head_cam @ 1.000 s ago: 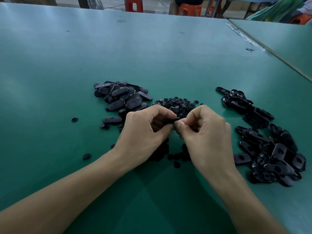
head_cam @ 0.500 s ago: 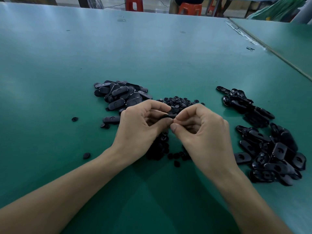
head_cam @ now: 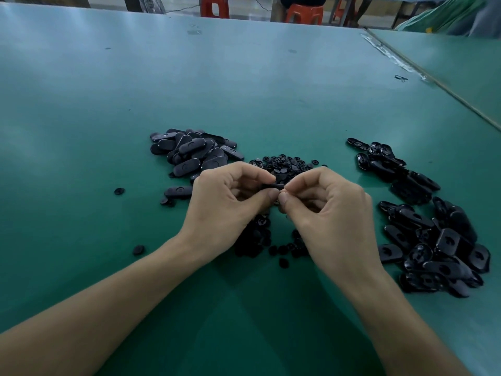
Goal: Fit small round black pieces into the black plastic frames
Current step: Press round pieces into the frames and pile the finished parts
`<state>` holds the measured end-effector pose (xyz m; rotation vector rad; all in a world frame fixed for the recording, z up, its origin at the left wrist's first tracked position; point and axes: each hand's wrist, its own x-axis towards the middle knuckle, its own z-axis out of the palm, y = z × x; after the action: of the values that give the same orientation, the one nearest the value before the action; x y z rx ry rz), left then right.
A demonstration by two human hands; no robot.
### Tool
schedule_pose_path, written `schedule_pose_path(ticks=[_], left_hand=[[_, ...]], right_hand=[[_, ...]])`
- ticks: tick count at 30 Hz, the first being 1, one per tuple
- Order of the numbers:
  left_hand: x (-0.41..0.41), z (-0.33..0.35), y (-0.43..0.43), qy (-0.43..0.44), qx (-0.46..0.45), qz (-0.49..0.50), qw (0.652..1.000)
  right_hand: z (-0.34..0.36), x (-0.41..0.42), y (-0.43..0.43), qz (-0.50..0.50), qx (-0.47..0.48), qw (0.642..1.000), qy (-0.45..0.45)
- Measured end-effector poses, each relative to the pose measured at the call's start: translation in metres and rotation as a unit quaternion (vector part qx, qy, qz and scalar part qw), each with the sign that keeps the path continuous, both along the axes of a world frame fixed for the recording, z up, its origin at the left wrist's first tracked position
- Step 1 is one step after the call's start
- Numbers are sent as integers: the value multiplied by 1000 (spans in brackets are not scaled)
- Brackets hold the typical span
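My left hand (head_cam: 230, 202) and my right hand (head_cam: 329, 210) meet fingertip to fingertip above the green table, both pinching one black plastic frame (head_cam: 274, 186) seen edge-on. A round piece between the fingers cannot be made out. A heap of small round black pieces (head_cam: 284, 165) lies just beyond the hands, with more round pieces (head_cam: 257, 240) under and behind them. A pile of oval frames (head_cam: 192, 153) sits at the left. A larger pile of frames (head_cam: 439, 248) lies at the right.
Stray round pieces lie at the left (head_cam: 119, 191) and near my left wrist (head_cam: 138, 250). The green table (head_cam: 244, 77) joins a second table along a seam (head_cam: 433, 80) at the right. Red stools (head_cam: 303, 13) stand beyond the far edge.
Both hands have lifted slightly, away from me, staying together on the frame. The piles have not moved.
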<state>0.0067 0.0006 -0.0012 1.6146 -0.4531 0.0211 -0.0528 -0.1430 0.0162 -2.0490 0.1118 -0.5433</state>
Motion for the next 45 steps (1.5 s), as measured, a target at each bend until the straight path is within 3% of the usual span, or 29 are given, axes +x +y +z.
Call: schedule_pose_path(ticks=[7, 13, 26, 31, 36, 45], left_hand=[[2, -1, 1, 32, -18, -17, 999], [0, 1, 2, 50, -42, -56, 996], [1, 1, 2, 77, -49, -97, 991], [3, 1, 3, 93, -57, -78, 991], [4, 2, 3, 113, -79, -66, 988], [3, 4, 1, 123, -86, -75, 986]], right_hand=[[3, 3, -13, -12, 3, 1000, -10], [2, 4, -20, 80, 61, 994, 40], [0, 6, -24, 79, 60, 993, 63], [-1, 5, -20, 65, 11, 997, 29], [-4, 3, -13, 24, -111, 993, -41], [-7, 4, -7, -6, -170, 979, -113]])
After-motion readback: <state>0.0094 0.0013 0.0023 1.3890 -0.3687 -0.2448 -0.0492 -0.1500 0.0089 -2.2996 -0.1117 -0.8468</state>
